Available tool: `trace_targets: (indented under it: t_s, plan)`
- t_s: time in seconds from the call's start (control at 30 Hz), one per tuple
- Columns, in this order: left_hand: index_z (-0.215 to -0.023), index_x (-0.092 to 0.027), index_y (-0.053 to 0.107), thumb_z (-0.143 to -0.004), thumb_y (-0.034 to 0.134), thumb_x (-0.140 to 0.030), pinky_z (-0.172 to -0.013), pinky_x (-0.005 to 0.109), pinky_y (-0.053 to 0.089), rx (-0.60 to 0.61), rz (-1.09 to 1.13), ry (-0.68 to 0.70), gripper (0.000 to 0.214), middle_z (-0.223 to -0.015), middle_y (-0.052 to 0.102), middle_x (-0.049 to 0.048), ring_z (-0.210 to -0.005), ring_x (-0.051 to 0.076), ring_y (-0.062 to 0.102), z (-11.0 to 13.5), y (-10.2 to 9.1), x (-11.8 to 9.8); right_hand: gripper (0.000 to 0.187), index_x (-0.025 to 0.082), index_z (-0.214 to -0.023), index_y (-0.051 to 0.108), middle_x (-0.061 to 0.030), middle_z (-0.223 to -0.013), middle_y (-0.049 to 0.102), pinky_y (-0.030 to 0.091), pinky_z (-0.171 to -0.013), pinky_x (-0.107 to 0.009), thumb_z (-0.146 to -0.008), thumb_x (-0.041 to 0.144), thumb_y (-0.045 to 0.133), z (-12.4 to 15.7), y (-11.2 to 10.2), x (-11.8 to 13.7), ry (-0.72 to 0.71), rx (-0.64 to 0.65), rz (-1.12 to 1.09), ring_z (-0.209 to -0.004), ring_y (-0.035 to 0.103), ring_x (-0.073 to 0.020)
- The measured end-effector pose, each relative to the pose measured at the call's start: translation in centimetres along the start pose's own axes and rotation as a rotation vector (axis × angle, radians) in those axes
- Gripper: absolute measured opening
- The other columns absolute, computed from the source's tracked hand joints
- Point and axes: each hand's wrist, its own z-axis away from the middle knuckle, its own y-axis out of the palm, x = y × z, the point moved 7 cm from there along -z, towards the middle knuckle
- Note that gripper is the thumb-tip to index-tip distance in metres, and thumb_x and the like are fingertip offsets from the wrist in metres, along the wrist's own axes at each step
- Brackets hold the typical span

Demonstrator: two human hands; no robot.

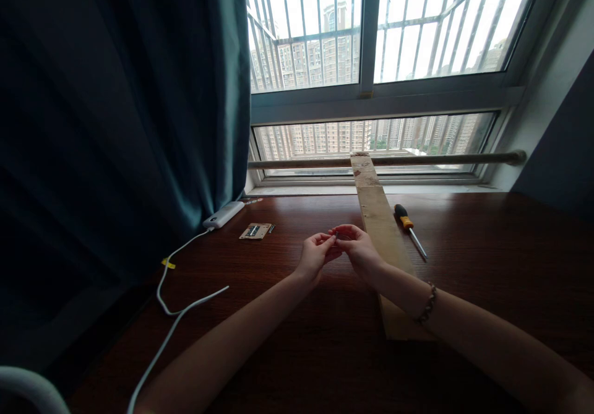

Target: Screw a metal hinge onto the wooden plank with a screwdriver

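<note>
My left hand (318,254) and my right hand (357,247) meet above the dark wooden desk, just left of a long wooden board (387,225). Fingertips of both hands pinch together around a small dark object (336,235), too small to name. My right forearm, with a braided bracelet at the wrist, crosses over the board. Right of the board lies a screwdriver (408,225) with a black and yellow handle, its metal shaft pointing towards me. To the left, a small cardboard piece (254,232) carries several small dark and shiny metal parts, with more beside it.
A white power strip (223,215) lies by the blue curtain (185,104), its white cable (162,290) running down the desk's left side. The board's far end reaches the rail (301,163) before the barred window. A yellow tag (168,263) sits near the cable.
</note>
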Motion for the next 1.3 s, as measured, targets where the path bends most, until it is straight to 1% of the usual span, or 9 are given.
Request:
trace_targets:
  t_s: [0.3, 0.47, 0.57, 0.7, 0.8, 0.93, 1.07, 1.2, 1.3]
  plan:
    - [-0.072, -0.011, 0.054, -0.074, 0.059, -0.011, -0.057, 0.021, 0.051, -0.010, 0.030, 0.024, 0.006, -0.064, 0.064, 0.0042, -0.056, 0.010, 0.062, 0.5, 0.2, -0.7, 0.026, 0.016, -0.070, 0.059, -0.0028, -0.076, 0.065, 0.044, -0.073, -0.031, -0.050, 0.017, 0.075, 0.3, 0.1, 0.8, -0.059, -0.025, -0.008, -0.077, 0.059, -0.0170]
    - [-0.070, -0.011, 0.058, -0.069, 0.066, -0.014, -0.053, 0.017, 0.047, -0.014, 0.007, 0.040, 0.009, -0.063, 0.064, 0.0035, -0.054, 0.008, 0.059, 0.2, -0.1, -0.7, 0.026, 0.016, -0.068, 0.058, -0.0007, -0.072, 0.064, 0.044, -0.072, -0.028, -0.049, 0.016, 0.076, 0.1, -0.2, 0.8, -0.091, -0.045, -0.004, -0.077, 0.060, -0.0162]
    - [-0.071, -0.010, 0.061, -0.065, 0.070, -0.018, -0.057, 0.018, 0.048, 0.004, -0.039, 0.086, 0.014, -0.062, 0.064, 0.0035, -0.056, 0.008, 0.059, -0.1, -0.3, -1.0, 0.026, 0.016, -0.067, 0.057, 0.0001, -0.071, 0.064, 0.044, -0.073, -0.028, -0.049, 0.016, 0.076, 0.0, -0.4, 1.0, -0.113, -0.057, -0.003, -0.078, 0.060, -0.0159]
    - [-0.077, -0.009, 0.066, -0.064, 0.070, -0.023, -0.064, 0.026, 0.051, 0.070, -0.235, 0.249, 0.020, -0.067, 0.067, 0.0061, -0.059, 0.012, 0.061, -0.3, 0.0, -2.2, 0.027, 0.017, -0.066, 0.055, 0.0005, -0.071, 0.063, 0.045, -0.074, -0.029, -0.049, 0.016, 0.076, 0.1, -0.3, 1.3, -0.125, -0.063, -0.006, -0.080, 0.061, -0.0172]
    - [-0.083, -0.013, 0.069, -0.067, 0.067, -0.025, -0.067, 0.029, 0.050, 0.083, -0.512, 0.456, 0.020, -0.075, 0.068, 0.0068, -0.068, 0.016, 0.063, 0.2, 0.2, -3.5, 0.027, 0.017, -0.065, 0.054, 0.0005, -0.070, 0.063, 0.046, -0.074, -0.030, -0.049, 0.016, 0.075, 0.3, -0.2, 1.5, -0.122, -0.070, -0.001, -0.080, 0.061, -0.0179]
    - [-0.088, -0.019, 0.069, -0.075, 0.059, -0.018, -0.073, 0.028, 0.047, 0.060, -0.935, 0.758, 0.016, -0.084, 0.068, 0.0048, -0.077, 0.016, 0.061, 1.7, 1.1, -4.8, 0.027, 0.017, -0.064, 0.053, 0.0001, -0.070, 0.062, 0.045, -0.077, -0.031, -0.049, 0.018, 0.075, 0.3, -0.2, 1.6, -0.128, -0.085, 0.020, -0.081, 0.061, -0.0180]
    - [-0.088, -0.018, 0.068, -0.079, 0.052, -0.015, -0.071, 0.026, 0.045, 0.048, -1.111, 0.868, 0.019, -0.082, 0.067, 0.0049, -0.074, 0.014, 0.060, 2.1, 1.6, -5.0, 0.027, 0.018, -0.066, 0.054, -0.0009, -0.074, 0.063, 0.044, -0.080, -0.032, -0.048, 0.015, 0.073, 0.1, -0.2, 1.3, -0.093, -0.073, 0.053, -0.083, 0.060, -0.0181]
    - [-0.088, -0.016, 0.067, -0.082, 0.048, -0.017, -0.070, 0.025, 0.044, -0.050, -1.240, 0.874, 0.020, -0.081, 0.066, 0.0058, -0.072, 0.014, 0.059, 0.1, -0.1, -5.6, 0.032, 0.018, -0.071, 0.056, -0.0027, -0.081, 0.064, 0.042, -0.084, -0.032, -0.044, 0.010, 0.070, -0.1, -0.4, 1.0, -0.028, -0.109, 0.101, -0.090, 0.058, -0.0188]
    - [-0.088, -0.015, 0.067, -0.080, 0.048, -0.021, -0.069, 0.025, 0.044, -0.258, -1.348, 0.793, 0.021, -0.082, 0.067, 0.0065, -0.071, 0.016, 0.060, -2.7, -4.0, -6.7, 0.031, 0.018, -0.073, 0.056, -0.0035, -0.083, 0.064, 0.041, -0.086, -0.032, -0.046, 0.011, 0.069, 0.2, 0.0, 1.2, -0.005, -0.088, 0.111, -0.093, 0.058, -0.0194]
